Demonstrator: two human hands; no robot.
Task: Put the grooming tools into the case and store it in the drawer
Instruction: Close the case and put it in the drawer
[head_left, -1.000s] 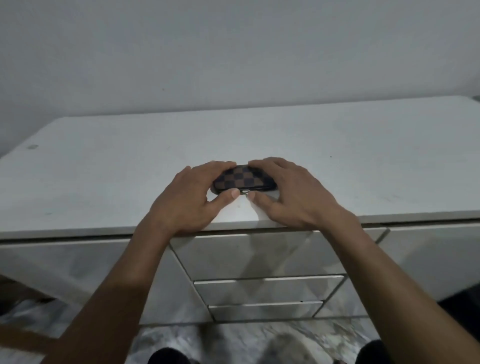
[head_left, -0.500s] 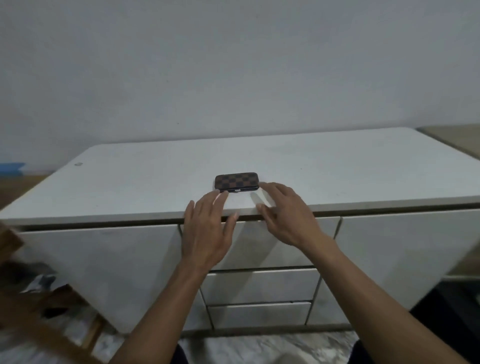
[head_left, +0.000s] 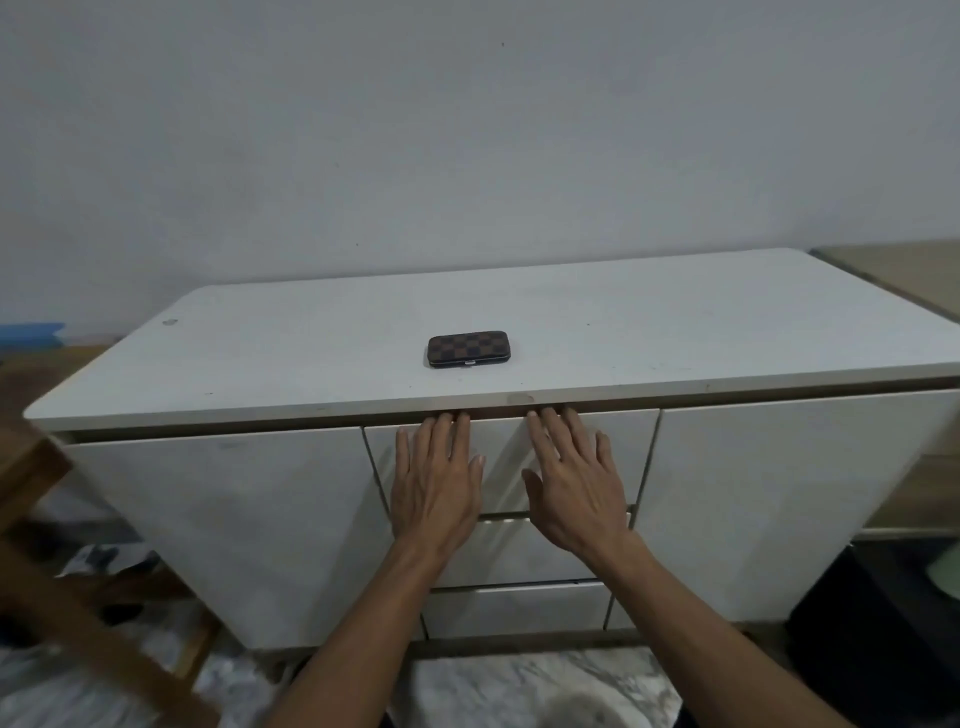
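A checkered brown case lies shut and flat on the white top of a cabinet, near the front edge and roughly over the middle column of drawers. Nothing touches it; it sits alone on the surface, above and behind both hands.

The left hand is laid palm-down against the front of the top drawer, its fingers straight and close together, with the tips reaching the dark gap under the overhanging top. Whether the tips hook over the drawer's upper edge cannot be told. The right hand mirrors it just beside, fingers straight and a little spread, tips at the same gap, thumb out toward the left hand. Neither hand holds anything.

The case lies between the two sets of fingertips when read from side to side, slightly nearer the left hand's, and is separated from them by the thickness of the cabinet top and a strip of bare surface.

The top drawer looks closed, and two more drawer fronts sit below it, partly covered by the forearms. Wide doors flank the drawer column on either side. A wooden frame stands at the left, and marbled floor shows beneath.
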